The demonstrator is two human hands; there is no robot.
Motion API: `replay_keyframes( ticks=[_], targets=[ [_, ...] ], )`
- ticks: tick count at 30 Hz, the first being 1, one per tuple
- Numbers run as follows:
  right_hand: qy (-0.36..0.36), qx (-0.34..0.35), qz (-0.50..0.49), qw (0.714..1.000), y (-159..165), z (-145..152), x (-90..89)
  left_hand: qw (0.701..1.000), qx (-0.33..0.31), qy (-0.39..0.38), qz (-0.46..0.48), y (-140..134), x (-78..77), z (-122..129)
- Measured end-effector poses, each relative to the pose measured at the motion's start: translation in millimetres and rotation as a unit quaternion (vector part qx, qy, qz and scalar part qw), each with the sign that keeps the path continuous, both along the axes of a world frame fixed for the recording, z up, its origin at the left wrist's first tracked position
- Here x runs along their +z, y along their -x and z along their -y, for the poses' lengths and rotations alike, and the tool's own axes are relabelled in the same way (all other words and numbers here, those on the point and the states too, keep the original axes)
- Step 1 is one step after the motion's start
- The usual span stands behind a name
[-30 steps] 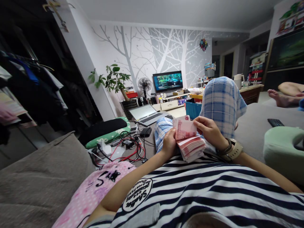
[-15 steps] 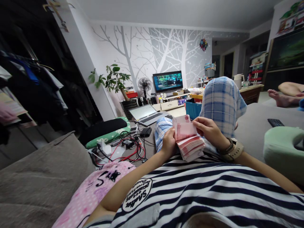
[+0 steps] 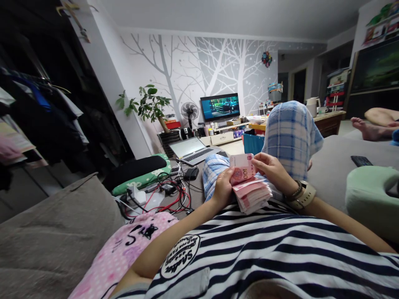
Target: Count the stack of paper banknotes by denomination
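A thick stack of red and white banknotes (image 3: 253, 195) is folded over in my left hand (image 3: 223, 185), its thumb pressed on the near face. One upright note (image 3: 242, 169) shows the printed number 100. At this note's upper right corner, my right hand (image 3: 272, 168) pinches the paper between thumb and fingers. Below, the loose ends of the notes fan out over my striped shirt (image 3: 268, 241). A watch (image 3: 307, 197) and a beaded bracelet (image 3: 297, 189) are on my right wrist.
Left of my legs lie tangled cables (image 3: 174, 193), a black power bank (image 3: 191, 173) and an open laptop (image 3: 196, 151). My raised knee (image 3: 288, 133) stands beyond my right hand. On the right are a remote control (image 3: 361, 161), a green neck pillow (image 3: 363, 191) and another person's foot (image 3: 363, 126).
The upright note now shows a face with the number 100 instead of the earlier paler print. My hands have barely shifted, and the stack's lower end sits slightly further right.
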State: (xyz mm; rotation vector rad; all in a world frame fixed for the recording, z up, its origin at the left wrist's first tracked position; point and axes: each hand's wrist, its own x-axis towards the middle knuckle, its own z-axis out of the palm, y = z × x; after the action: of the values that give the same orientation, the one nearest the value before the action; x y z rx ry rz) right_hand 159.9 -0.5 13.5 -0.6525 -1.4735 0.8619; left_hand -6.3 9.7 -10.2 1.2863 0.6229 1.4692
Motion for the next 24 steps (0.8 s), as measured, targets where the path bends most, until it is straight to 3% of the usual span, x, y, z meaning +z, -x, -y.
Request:
replay_keyframes(
  ticks=[5,15,24],
  targets=[
    [-0.015,0.009,-0.002,1.000,0.6,2.1,-0.1,0.996,0.036,-0.048,-0.070,3.0,-3.7,-5.0],
    [-0.027,-0.012,0.001,1.000,0.2,-0.7,-2.2,0.985,0.112,-0.072,-0.111,5.2,-0.1,0.8],
    [-0.023,-0.010,-0.010,1.000,0.5,0.7,-1.6,0.999,0.033,0.035,0.009,-1.1,-6.9,-4.7]
  ],
)
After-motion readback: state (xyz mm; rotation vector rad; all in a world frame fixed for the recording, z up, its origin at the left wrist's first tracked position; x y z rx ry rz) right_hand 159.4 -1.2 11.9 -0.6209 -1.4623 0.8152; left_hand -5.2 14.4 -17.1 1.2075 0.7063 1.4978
